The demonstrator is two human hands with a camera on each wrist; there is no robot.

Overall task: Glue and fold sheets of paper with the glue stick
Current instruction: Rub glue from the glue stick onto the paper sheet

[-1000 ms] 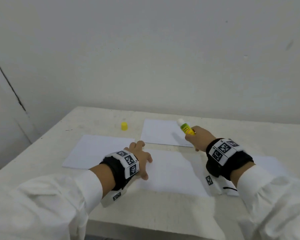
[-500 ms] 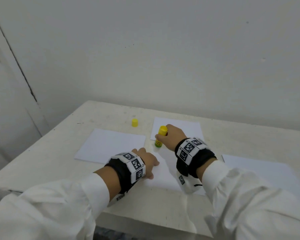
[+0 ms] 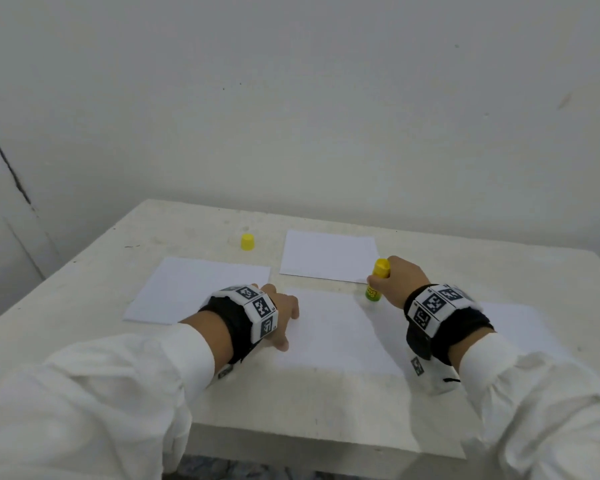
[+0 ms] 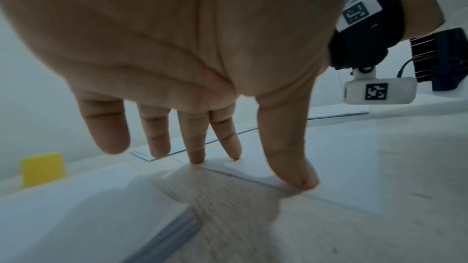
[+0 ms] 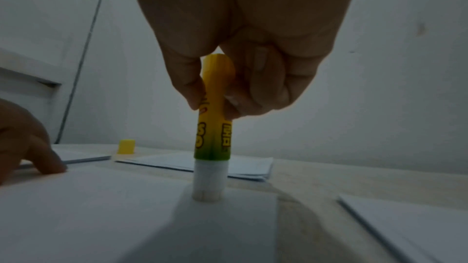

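Observation:
A white sheet of paper (image 3: 329,329) lies in front of me on the table. My left hand (image 3: 284,313) presses its left edge flat with straight fingertips (image 4: 296,179). My right hand (image 3: 400,282) pinches the yellow-green glue stick (image 3: 377,280) upright, thumb and fingers round its upper body. In the right wrist view the glue stick (image 5: 214,127) stands with its white tip down on the far right corner of the sheet (image 5: 101,207). Its yellow cap (image 3: 247,242) stands alone farther back on the table.
Other white sheets lie around: one at the left (image 3: 194,289), one at the back (image 3: 328,256), one at the right (image 3: 513,323). The table (image 3: 291,403) ends close to my body, and a bare wall rises behind it.
The right hand turned the glue stick tip down, set it at the sheet's far left, then carried it right to the far right corner. The left hand stayed on the sheet's left edge.

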